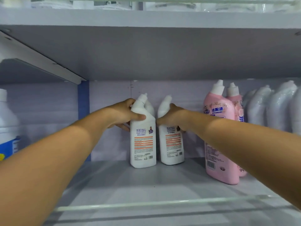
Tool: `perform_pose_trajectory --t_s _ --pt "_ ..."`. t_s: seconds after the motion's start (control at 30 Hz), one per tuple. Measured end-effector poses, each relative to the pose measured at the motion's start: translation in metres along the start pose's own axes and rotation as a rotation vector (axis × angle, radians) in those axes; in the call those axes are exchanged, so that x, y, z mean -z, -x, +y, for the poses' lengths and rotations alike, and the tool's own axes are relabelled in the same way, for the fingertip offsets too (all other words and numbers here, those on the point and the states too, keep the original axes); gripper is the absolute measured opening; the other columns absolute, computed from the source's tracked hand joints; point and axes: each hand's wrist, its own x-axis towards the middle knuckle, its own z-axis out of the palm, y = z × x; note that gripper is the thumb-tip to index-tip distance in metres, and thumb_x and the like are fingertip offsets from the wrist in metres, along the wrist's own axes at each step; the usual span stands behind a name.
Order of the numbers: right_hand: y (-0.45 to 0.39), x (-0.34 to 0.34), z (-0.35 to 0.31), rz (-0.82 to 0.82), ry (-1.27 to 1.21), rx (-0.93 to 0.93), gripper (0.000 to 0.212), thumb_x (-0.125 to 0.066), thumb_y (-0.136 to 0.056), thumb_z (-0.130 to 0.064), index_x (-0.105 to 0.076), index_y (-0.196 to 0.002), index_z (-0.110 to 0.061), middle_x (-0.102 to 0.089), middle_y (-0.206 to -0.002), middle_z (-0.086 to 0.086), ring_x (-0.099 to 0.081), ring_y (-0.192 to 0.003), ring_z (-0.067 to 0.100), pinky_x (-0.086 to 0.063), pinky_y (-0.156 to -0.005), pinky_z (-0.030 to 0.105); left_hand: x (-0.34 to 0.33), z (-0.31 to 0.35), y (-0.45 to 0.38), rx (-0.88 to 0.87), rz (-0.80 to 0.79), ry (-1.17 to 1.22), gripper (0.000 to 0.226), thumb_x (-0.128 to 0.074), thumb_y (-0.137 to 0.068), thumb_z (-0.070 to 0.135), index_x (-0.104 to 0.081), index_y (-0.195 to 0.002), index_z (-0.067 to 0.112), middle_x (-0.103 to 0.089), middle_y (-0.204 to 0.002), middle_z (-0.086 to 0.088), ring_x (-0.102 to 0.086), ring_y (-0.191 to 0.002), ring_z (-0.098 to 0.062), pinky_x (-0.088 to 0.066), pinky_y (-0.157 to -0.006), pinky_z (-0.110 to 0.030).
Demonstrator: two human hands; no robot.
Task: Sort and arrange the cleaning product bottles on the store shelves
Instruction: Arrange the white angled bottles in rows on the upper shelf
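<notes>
Pink bottles (221, 137) beside right hand (174, 116).

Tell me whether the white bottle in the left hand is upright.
Upright: the white bottle stands on its base on the shelf, neck up.

A single wide-angle camera, worn on the person's head, looks forward into a shelf bay from close in front, level with the gap between two boards. The underside of the upper shelf (146, 51) fills the top half, the lower shelf (146, 185) runs along the bottom, and the back panel faces the lens. Both forearms enter from the lower corners. Edges bend with the lens.
</notes>
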Motion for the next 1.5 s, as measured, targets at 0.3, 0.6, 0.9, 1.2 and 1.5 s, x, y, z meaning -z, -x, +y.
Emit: perform_pose_trajectory --t_s 0.3,0.6,0.9,1.2,1.5 --pt "-0.025 0.009 0.014 -0.012 -0.357 -0.024 0.039 -0.074 -0.087 -0.018 -0.055 -0.117 -0.002 -0.071 -0.107 0.023 -0.073 -0.092 0.038 -0.061 -0.082 0.056 -0.009 -0.005 -0.003 -0.074 0.184 0.107 0.04 -0.08 -0.083 0.036 -0.057 -0.114 0.025 -0.068 -0.11 -0.002 -0.072 -0.094 -0.019 -0.062 -0.071 -0.035" --pt "-0.028 0.036 0.008 -0.166 -0.184 -0.007 0.053 -0.069 -0.096 -0.013 -0.043 -0.141 0.0 -0.066 -0.127 0.019 -0.068 -0.112 0.035 -0.057 -0.096 0.05 -0.014 -0.005 -0.011 -0.018 0.27 0.131 0.044 -0.066 -0.087 0.048 -0.052 -0.118 0.02 -0.066 -0.111 -0.007 -0.066 -0.098 -0.024 -0.056 -0.087 -0.041" --pt "-0.05 0.023 0.014 -0.083 0.023 -0.027 0.042 -0.064 -0.098 -0.012 -0.045 -0.134 -0.001 -0.069 -0.114 0.026 -0.074 -0.095 0.04 -0.061 -0.085 0.053 -0.009 -0.006 -0.002 -0.066 0.076 -0.02 0.074 -0.058 -0.091 0.066 -0.034 -0.145 0.022 -0.058 -0.13 0.005 -0.058 -0.118 -0.017 -0.047 -0.106 -0.041" --pt "-0.04 0.014 0.009 0.039 0.165 0.049 0.073 -0.084 -0.081 -0.026 -0.035 -0.132 -0.008 -0.064 -0.113 0.019 -0.075 -0.083 0.036 -0.064 -0.073 0.05 0.016 -0.012 0.016 -0.066 -0.199 -0.148 0.054 -0.075 -0.07 0.068 -0.054 -0.112 0.042 -0.069 -0.113 0.016 -0.063 -0.105 -0.002 -0.052 -0.085 -0.025" --pt "-0.039 0.016 0.007 0.066 0.261 0.119 0.073 -0.084 -0.081 -0.027 -0.037 -0.133 -0.01 -0.063 -0.109 0.017 -0.076 -0.076 0.034 -0.064 -0.072 0.049 -0.001 -0.021 0.004 -0.019 -0.104 -0.14 0.061 -0.082 -0.084 0.029 -0.052 -0.137 0.029 -0.073 -0.112 0.004 -0.071 -0.1 -0.014 -0.061 -0.08 -0.03"
